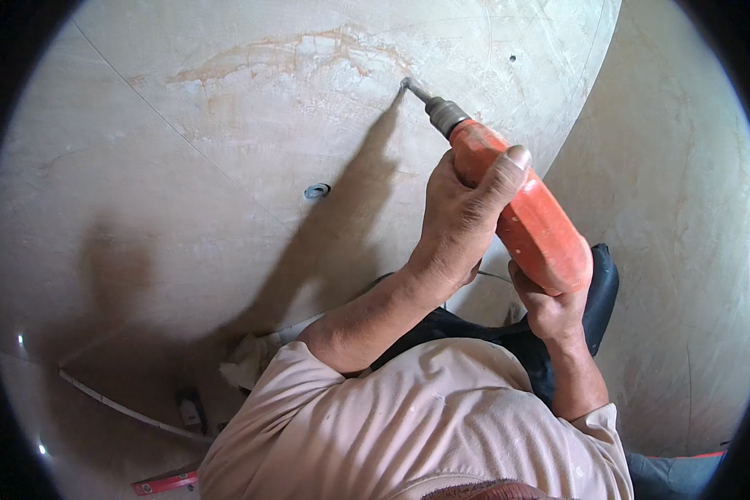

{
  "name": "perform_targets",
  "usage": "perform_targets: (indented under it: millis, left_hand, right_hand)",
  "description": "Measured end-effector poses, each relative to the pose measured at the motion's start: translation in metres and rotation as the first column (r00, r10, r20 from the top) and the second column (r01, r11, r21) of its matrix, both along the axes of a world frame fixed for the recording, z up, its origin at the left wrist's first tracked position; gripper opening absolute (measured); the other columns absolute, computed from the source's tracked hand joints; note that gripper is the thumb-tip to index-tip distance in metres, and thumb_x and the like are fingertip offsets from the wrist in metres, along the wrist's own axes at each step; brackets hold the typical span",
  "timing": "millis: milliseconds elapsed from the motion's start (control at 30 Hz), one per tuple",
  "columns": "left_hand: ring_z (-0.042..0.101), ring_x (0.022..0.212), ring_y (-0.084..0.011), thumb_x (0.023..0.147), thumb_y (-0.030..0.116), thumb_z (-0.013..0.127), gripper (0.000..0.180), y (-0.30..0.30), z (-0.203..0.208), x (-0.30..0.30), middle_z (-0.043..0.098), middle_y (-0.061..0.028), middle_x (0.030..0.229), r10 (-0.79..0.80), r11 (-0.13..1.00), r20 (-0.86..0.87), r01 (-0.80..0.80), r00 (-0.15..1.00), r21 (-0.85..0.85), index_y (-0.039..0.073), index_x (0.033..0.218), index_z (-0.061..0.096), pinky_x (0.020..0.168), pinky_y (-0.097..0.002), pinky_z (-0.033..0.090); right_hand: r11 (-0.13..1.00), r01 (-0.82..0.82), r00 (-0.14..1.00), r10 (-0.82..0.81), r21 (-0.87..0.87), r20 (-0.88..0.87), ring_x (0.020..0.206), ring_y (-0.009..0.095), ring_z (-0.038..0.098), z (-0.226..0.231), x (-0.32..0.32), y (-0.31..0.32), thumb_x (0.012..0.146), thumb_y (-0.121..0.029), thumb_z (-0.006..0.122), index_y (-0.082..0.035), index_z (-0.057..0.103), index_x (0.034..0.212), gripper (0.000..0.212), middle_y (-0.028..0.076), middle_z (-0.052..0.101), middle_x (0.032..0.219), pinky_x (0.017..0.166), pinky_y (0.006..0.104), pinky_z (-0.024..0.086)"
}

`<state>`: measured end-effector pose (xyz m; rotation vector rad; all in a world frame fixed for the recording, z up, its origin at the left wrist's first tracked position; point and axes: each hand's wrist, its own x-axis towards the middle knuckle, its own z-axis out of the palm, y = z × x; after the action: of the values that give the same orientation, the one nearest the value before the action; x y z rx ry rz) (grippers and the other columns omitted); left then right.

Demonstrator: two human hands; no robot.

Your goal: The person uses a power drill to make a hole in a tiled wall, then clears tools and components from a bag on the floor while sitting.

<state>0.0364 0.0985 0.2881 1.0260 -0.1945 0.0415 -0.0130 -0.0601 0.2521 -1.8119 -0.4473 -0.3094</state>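
Observation:
An orange-red rotary hammer drill (pixel 546 225) slants up and to the left, its grey chuck (pixel 447 115) leading. The bit (pixel 417 89) meets the plastered wall (pixel 250 142) just below a rough, brownish patch. My left hand (pixel 467 204) wraps round the front of the drill body, thumb lying over its top. At the rear end my right hand (pixel 557 315) grips the handle; most of its fingers are hidden behind the casing. Whether the bit is turning, I cannot tell.
Left of the drill, a round fitting (pixel 317 192) sits in a wall hole. A small dark hole (pixel 512 58) lies at upper right, near the wall corner. At lower left are a thin pale strip (pixel 133 410), a dark bottle-like object (pixel 192 410) and a red spirit level (pixel 165 482).

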Motion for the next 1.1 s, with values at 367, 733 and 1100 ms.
perform_targets:
  millis: [367, 733, 1100]
  left_hand:
    - [0.061, 0.081, -0.0162, 0.094, 0.047, 0.054, 0.046, 0.021, -0.005, -0.019, 0.057, -0.0063, 0.092, -0.083, 0.996, -0.009, 0.083, 0.996, -0.026, 0.005, 0.113, 0.053, 0.074, -0.0330, 0.052]
    - [0.056, 0.089, -0.0107, 0.093, 0.039, 0.068, 0.044, 0.004, -0.008, -0.005, 0.057, -0.0052, 0.099, -0.037, 0.995, 0.054, 0.042, 0.998, -0.088, 0.003, 0.114, 0.053, 0.082, -0.0298, 0.050]
    - [0.057, 0.094, -0.0129, 0.093, 0.034, 0.066, 0.043, 0.014, -0.018, -0.020, 0.057, -0.0059, 0.103, -0.206, 0.929, -0.094, 0.164, 0.974, -0.330, 0.003, 0.120, 0.051, 0.083, -0.0316, 0.051]
  right_hand:
    - [0.986, 0.001, 0.982, 0.030, -0.167, 0.186, 0.068, 0.032, 0.061, 0.004, -0.021, 0.024, 0.069, -0.014, 0.081, 0.003, 0.066, 0.103, 0.041, 0.016, 0.059, 0.080, 0.064, 0.0366, 0.049]
    - [0.969, 0.051, 0.966, 0.014, -0.242, 0.260, 0.071, 0.025, 0.068, 0.015, -0.001, 0.002, 0.071, -0.008, 0.084, 0.004, 0.068, 0.107, 0.041, 0.014, 0.068, 0.085, 0.065, 0.0320, 0.051]
    - [0.958, 0.043, 0.975, 0.022, -0.285, 0.222, 0.067, 0.028, 0.064, 0.011, -0.015, 0.003, 0.070, -0.015, 0.086, 0.003, 0.065, 0.104, 0.044, 0.014, 0.063, 0.084, 0.064, 0.0345, 0.050]
